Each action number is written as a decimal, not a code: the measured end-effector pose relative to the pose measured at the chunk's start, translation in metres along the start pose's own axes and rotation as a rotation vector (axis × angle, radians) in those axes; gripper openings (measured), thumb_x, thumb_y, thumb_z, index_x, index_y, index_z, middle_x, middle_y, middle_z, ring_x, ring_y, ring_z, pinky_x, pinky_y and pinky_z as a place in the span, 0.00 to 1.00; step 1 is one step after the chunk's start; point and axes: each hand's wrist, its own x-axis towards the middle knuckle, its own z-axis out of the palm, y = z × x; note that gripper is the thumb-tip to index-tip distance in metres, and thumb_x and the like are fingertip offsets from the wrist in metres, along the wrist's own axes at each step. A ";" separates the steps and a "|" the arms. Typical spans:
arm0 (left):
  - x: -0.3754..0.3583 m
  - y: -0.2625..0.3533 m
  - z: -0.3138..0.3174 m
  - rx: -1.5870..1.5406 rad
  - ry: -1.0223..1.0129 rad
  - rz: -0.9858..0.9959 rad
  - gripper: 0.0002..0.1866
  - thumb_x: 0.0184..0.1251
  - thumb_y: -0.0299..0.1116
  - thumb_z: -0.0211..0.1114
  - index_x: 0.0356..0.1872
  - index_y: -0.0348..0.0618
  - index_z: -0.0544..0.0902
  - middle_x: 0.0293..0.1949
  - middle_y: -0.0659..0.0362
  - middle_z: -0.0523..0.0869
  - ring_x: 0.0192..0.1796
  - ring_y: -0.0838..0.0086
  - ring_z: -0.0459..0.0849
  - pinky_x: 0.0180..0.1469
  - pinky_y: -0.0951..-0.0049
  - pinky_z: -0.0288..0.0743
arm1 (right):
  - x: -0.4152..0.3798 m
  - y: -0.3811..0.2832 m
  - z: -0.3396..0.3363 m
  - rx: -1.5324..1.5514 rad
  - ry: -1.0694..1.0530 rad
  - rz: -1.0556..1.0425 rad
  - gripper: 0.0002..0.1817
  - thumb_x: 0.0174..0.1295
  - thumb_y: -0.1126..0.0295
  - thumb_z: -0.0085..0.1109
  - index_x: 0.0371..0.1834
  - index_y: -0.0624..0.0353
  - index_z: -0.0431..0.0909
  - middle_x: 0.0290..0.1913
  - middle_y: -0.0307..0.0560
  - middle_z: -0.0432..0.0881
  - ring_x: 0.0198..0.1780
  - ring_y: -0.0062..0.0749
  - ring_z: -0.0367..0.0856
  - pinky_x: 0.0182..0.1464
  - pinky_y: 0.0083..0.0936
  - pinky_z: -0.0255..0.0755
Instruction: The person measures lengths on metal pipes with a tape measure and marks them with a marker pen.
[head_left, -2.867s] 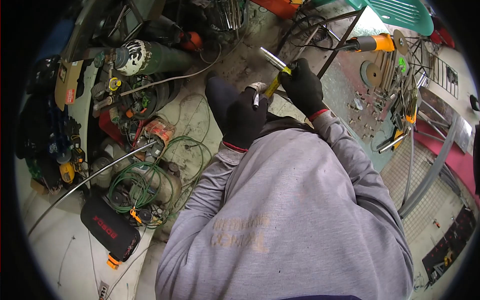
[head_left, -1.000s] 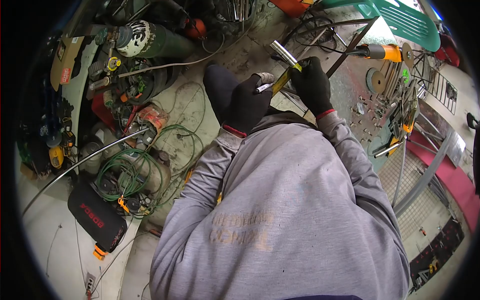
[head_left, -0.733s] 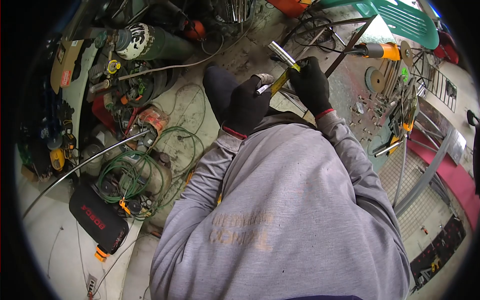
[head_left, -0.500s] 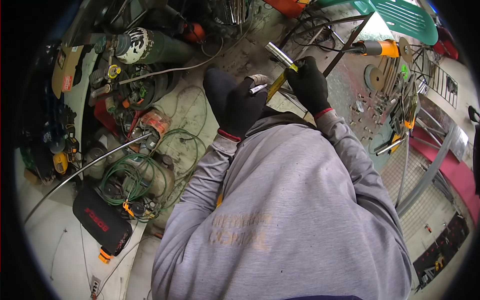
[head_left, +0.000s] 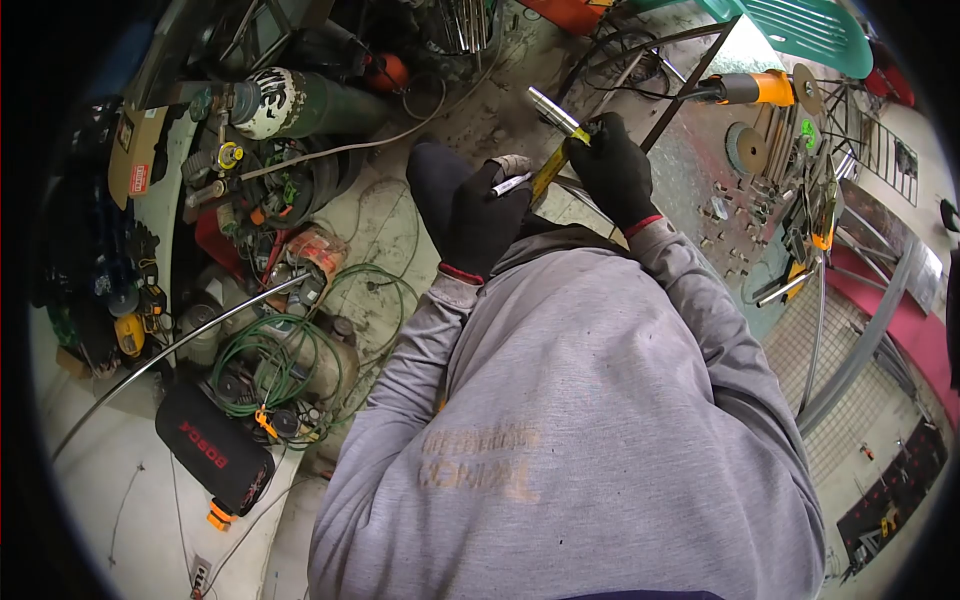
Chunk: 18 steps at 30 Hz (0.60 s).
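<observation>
The floor around the person is crowded: a green gas cylinder [head_left: 310, 100] lies at ten o'clock, a coil of green hose [head_left: 275, 365] at eight o'clock, and a black tool case [head_left: 212, 455] below that. At two o'clock an orange-handled grinder [head_left: 752, 88] rests on the metal table [head_left: 700, 170], among loose discs and small parts. The person's own grey sleeves and torso (filling the lower half of the view) hide whatever lies beneath the arms.

The left hand [head_left: 480, 215], gloved in black, is closed around a marker [head_left: 510, 184], whose tip points toward one o'clock at the tape. The right hand [head_left: 612, 170] clasps a yellow tape measure [head_left: 556, 165] against a shiny metal tube [head_left: 552, 108]. The tube sits just above centre, its long axis running from eleven o'clock down to five o'clock; the tape's runs from one to seven o'clock.
</observation>
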 end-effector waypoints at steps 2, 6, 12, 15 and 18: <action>0.000 0.003 0.001 0.015 0.000 0.009 0.14 0.72 0.23 0.71 0.57 0.35 0.89 0.47 0.54 0.96 0.47 0.76 0.93 0.49 0.74 0.87 | -0.001 -0.001 0.000 0.009 -0.002 0.016 0.24 0.69 0.49 0.73 0.54 0.52 0.76 0.39 0.52 0.92 0.42 0.58 0.92 0.41 0.50 0.82; 0.001 0.002 0.002 -0.009 0.011 -0.025 0.15 0.68 0.22 0.73 0.55 0.34 0.91 0.48 0.54 0.95 0.50 0.73 0.94 0.54 0.73 0.88 | -0.001 0.004 0.003 0.012 0.022 -0.019 0.23 0.69 0.49 0.74 0.55 0.52 0.77 0.40 0.52 0.92 0.43 0.57 0.93 0.43 0.49 0.83; 0.001 0.007 0.000 0.054 0.015 0.036 0.14 0.70 0.22 0.72 0.55 0.34 0.90 0.47 0.53 0.96 0.48 0.74 0.94 0.51 0.73 0.88 | 0.000 0.002 0.002 -0.006 0.024 -0.028 0.22 0.69 0.52 0.73 0.55 0.51 0.75 0.39 0.55 0.91 0.42 0.59 0.92 0.41 0.51 0.83; 0.002 0.006 0.000 0.102 0.008 0.058 0.14 0.72 0.23 0.71 0.56 0.35 0.89 0.47 0.52 0.96 0.49 0.74 0.94 0.50 0.73 0.87 | 0.001 0.000 0.000 0.002 -0.004 0.016 0.22 0.69 0.52 0.73 0.53 0.51 0.76 0.39 0.56 0.91 0.42 0.59 0.92 0.41 0.52 0.83; 0.002 0.002 0.001 0.083 0.015 0.048 0.14 0.71 0.23 0.72 0.55 0.34 0.90 0.47 0.52 0.96 0.49 0.74 0.94 0.51 0.72 0.88 | 0.000 0.002 0.003 -0.004 0.041 -0.037 0.23 0.69 0.50 0.75 0.51 0.53 0.76 0.36 0.51 0.91 0.39 0.56 0.92 0.39 0.48 0.82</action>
